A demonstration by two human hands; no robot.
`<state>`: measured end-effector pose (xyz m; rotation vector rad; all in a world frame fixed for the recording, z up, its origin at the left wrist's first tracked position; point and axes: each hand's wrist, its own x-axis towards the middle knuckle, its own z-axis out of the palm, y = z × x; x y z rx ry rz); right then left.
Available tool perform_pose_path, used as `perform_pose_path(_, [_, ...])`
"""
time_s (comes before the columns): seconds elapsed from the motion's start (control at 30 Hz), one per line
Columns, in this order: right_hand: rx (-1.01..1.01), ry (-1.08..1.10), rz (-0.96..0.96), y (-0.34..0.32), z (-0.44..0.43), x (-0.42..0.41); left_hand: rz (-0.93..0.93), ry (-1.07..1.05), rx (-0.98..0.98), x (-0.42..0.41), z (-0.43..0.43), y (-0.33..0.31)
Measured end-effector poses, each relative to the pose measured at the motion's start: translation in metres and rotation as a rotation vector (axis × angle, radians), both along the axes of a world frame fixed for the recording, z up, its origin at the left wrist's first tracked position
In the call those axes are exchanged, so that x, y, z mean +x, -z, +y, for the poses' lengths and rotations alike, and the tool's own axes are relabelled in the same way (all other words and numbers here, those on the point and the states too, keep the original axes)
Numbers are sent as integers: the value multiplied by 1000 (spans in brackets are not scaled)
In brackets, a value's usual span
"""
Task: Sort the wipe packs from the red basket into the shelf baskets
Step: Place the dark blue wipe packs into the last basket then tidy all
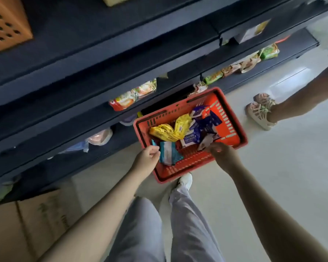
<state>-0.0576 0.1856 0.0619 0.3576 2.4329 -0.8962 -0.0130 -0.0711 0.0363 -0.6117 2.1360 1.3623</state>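
The red basket (233,120) stands on the floor in front of the dark shelves. Inside lie yellow wipe packs (170,130), blue-purple packs (203,123) and a white-and-blue pack (190,139). My left hand (147,155) reaches over the basket's near left corner and pinches a teal-and-white pack (168,154) by its edge. My right hand (221,152) is at the near right rim, its fingers curled on a white pack (206,142).
Dark shelves (102,59) fill the left and top, with snack packets (133,96) on their edges and an orange perforated basket (6,25) at top left. A cardboard box (27,224) sits at lower left. Another person's sandalled feet (259,110) stand to the right.
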Motion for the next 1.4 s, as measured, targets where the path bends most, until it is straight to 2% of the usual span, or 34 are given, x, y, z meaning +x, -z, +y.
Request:
perform_pose_path(0.2, [-6, 127, -198, 113, 35, -59, -155, -205, -48, -43, 45, 107])
perform_pose_path(0.3, [42, 73, -216, 162, 39, -79, -206, -265, -17, -57, 57, 155])
perform_pose_path(0.47, [-53, 138, -364, 227, 42, -91, -339, -373, 24, -64, 62, 206])
perform_pose_path(0.53, [-26, 40, -374, 242, 43, -93, -394, -402, 35, -67, 61, 219])
perform_pose_path(0.57, [8, -41, -357, 244, 42, -95, -416, -420, 39, -68, 61, 225])
perform_pose_path(0.63, [-53, 31, -332, 246, 39, -100, -444, -437, 42, -72, 62, 236])
perform_pose_path(0.7, [-25, -38, -304, 247, 42, -98, -470, -432, 49, -76, 65, 237])
perform_pose_path(0.8, [8, 164, -234, 252, 44, -97, -530, -458, 74, -81, 65, 242])
perform_pose_path(0.9, [-57, 145, -353, 261, 40, -100, -534, -481, 76, -84, 66, 243])
perform_pose_path(1.07, [-93, 286, -372, 275, 21, -100, -453, -440, 21, -78, 75, 247])
perform_pose_path(1.23, [-41, 229, -360, 280, 16, -103, -371, -344, -75, -74, 77, 245])
perform_pose_path(1.3, [-86, 259, -361, 279, 17, -105, -356, -299, -119, -74, 75, 242])
perform_pose_path(1.4, [-261, 384, -385, 277, 15, -106, -318, -265, -135, -72, 72, 234])
